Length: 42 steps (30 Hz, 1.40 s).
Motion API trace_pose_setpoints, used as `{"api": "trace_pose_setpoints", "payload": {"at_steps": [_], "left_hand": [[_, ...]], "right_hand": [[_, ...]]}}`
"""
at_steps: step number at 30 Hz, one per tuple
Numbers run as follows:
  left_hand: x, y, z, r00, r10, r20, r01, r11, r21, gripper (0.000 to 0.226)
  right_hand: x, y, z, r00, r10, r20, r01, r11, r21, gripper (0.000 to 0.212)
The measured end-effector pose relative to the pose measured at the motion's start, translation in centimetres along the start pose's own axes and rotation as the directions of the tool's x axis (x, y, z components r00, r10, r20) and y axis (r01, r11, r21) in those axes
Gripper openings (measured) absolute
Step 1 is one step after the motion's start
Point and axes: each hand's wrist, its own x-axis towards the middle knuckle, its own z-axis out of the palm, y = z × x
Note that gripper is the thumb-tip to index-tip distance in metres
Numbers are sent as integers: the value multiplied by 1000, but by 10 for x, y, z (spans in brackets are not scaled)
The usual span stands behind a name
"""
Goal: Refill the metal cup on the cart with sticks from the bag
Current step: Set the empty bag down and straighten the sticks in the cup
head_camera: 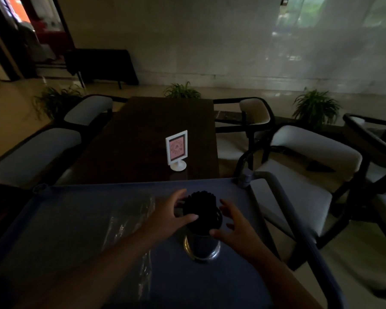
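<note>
Sticks upright in the cup, a hand on either side

The metal cup (202, 246) stands low centre on the cart (65, 219), its sticks (201, 206) pointing straight up. My left hand (167, 215) wraps them from the left, while my right hand (236, 226) is spread loose just right of them, holding nothing. The bag (129, 219) lies further left.

In the lower middle of the frame a metal cup (202, 247) is standing on the blue cart (76, 219), and a dark bundle of sticks (200, 208) is rising out of it. The left hand (167, 217) is gripping the bundle from the left, its thumb lying across the front. The right hand (234, 226) is hovering just right of the bundle with fingers spread; the dim light is hiding whether it is touching. A clear plastic bag (129, 221) is lying flat left of the cup. At mid-frame a white sign stand (176, 150) is standing on a dark table (143, 130).
</note>
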Motion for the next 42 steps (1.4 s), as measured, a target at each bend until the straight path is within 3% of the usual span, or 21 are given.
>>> {"api": "trace_pose_setpoints", "payload": {"at_steps": [5,11,17,28,42], "left_hand": [[-3,-7,5,999,-32,-2,32,999,3,75],[-4,-9,14,999,-50,8,50,998,-44,52],[7,-10,20,990,-107,94,117,988,-100,57],[21,-17,21,971,-201,131,233,924,-303,61],[25,0,23,963,-196,186,250,906,-342,29]], "right_hand": [[-1,11,16,996,-75,39,74,997,16,99],[-5,3,33,995,-90,-52,93,995,48,102],[-5,2,39,999,3,-49,0,999,53,100],[-4,12,43,997,11,-72,-7,998,65,100],[-4,19,42,996,-11,-87,14,1000,28,95]]}}
